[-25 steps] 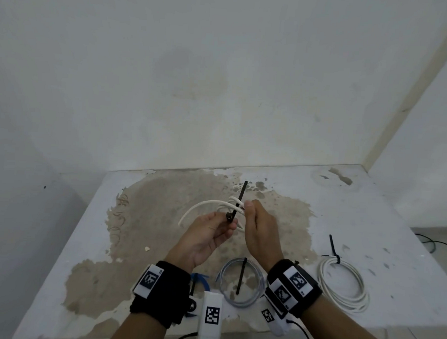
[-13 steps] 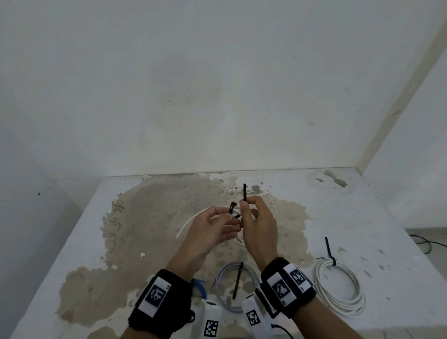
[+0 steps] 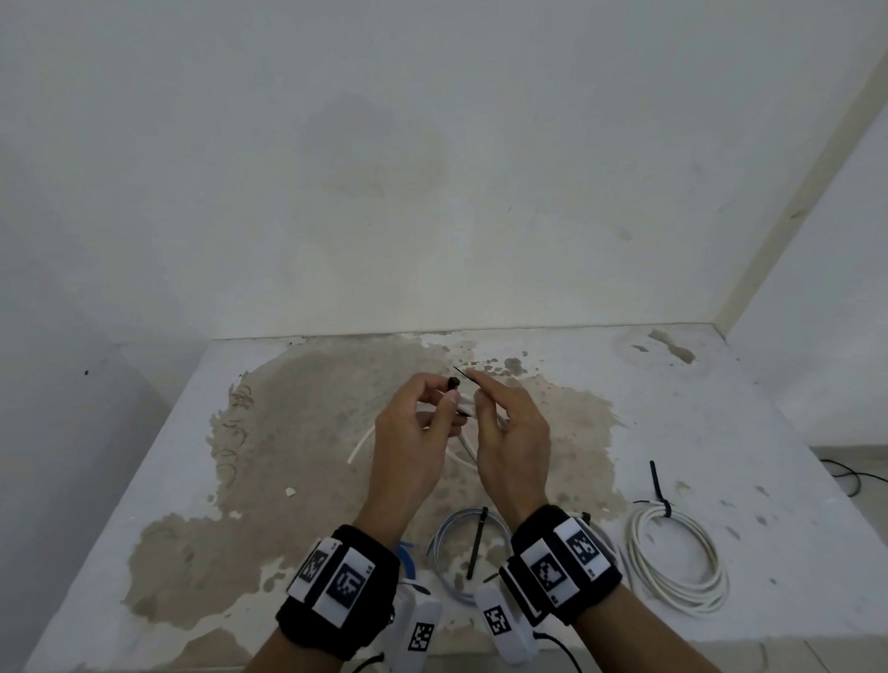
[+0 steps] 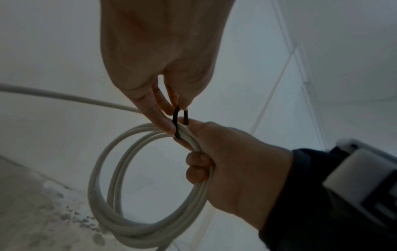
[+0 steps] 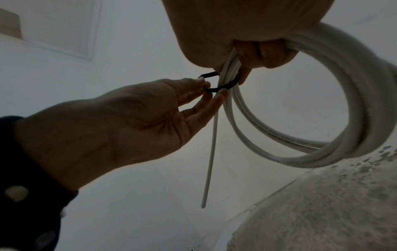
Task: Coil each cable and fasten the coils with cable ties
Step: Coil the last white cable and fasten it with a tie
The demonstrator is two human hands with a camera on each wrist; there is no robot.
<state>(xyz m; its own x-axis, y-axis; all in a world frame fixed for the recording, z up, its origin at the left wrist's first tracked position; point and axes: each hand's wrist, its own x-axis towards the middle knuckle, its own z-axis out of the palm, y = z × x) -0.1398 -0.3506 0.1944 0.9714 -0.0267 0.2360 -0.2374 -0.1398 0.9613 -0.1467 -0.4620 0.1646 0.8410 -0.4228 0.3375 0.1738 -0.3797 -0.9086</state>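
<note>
My right hand [image 3: 485,399] grips a white cable coil [image 4: 133,236] held in the air above the table [image 3: 732,450], fingers curled round its strands. A black cable tie [image 4: 176,122] loops round the coil beside that grip. My left hand [image 3: 441,402] pinches the tie between thumb and fingertips. In the right wrist view the tie [image 5: 223,88] curves round the coil [image 5: 369,101], with one short end sticking out. The cable's loose end [image 5: 211,152] hangs down. The hands hide most of the coil in the head view.
A white coil [image 3: 676,565] bound with a black tie [image 3: 661,498] lies at the table's right front. A grey coil [image 3: 448,535] with a loose black tie [image 3: 476,541] across it lies near the front edge. Walls close the back and right.
The tie's long tail stood upright above my hands a second ago; now only a short tip shows between the fingertips. Both hands have drawn closer together round the tie.
</note>
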